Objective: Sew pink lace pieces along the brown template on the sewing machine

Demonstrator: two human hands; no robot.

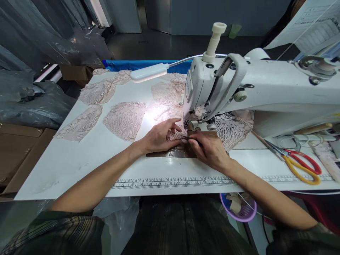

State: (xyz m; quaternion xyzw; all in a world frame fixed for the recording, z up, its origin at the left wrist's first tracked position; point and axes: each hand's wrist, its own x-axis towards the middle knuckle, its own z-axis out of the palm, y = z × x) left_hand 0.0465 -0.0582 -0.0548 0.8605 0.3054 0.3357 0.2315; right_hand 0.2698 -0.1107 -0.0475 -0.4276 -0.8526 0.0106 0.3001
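Observation:
My left hand (160,136) is at the front of a white sewing machine (231,85), its thumb and fingers closed on the edge of a pale pink lace piece (175,135). The lace runs back beside the needle area. My right hand (212,148) is closed around dark tweezers (185,137), whose thin points meet the lace just in front of the presser foot. Fingers partly hide the tool's body. More lace (233,127) lies under the machine arm, to the right of the needle.
Cut lace pieces (124,120) are spread over the white table (63,166) on the left. A lamp (148,72) lights the needle area. Scissors (300,164) with red and yellow handles lie right. A purple basket (240,214) is below the front edge, cardboard boxes (23,152) at left.

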